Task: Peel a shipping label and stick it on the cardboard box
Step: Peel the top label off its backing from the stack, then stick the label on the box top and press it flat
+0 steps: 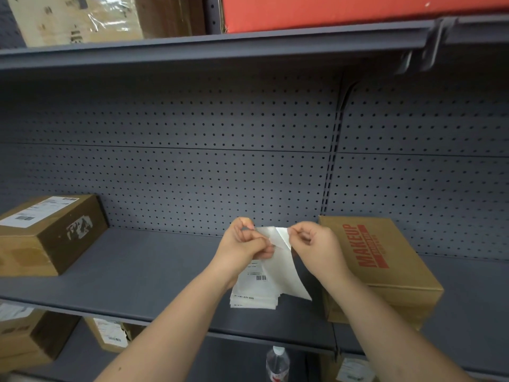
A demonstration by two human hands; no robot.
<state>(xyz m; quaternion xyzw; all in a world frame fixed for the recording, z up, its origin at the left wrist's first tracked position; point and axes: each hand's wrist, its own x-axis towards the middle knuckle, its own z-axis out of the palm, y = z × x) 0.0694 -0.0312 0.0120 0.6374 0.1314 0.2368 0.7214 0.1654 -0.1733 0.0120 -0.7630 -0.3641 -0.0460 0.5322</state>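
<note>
Left hand point(242, 241) and right hand point(311, 241) each pinch the shipping label point(283, 268) at its top corner, splitting it from the backing. Thin, floppy and sticky, it likely handles best by its edges.

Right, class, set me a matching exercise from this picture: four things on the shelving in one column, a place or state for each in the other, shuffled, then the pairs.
Things:
1. box printed MAKEUP
2. box with a label on top
3. shipping label
4. water bottle

Places or states:
A. below the shelf, at the bottom edge
B. far left of the shelf
C. pinched at a corner by both hands
D. right of the hands

Pairs: 1-D, 2-B, 3-C, 4-A
</note>
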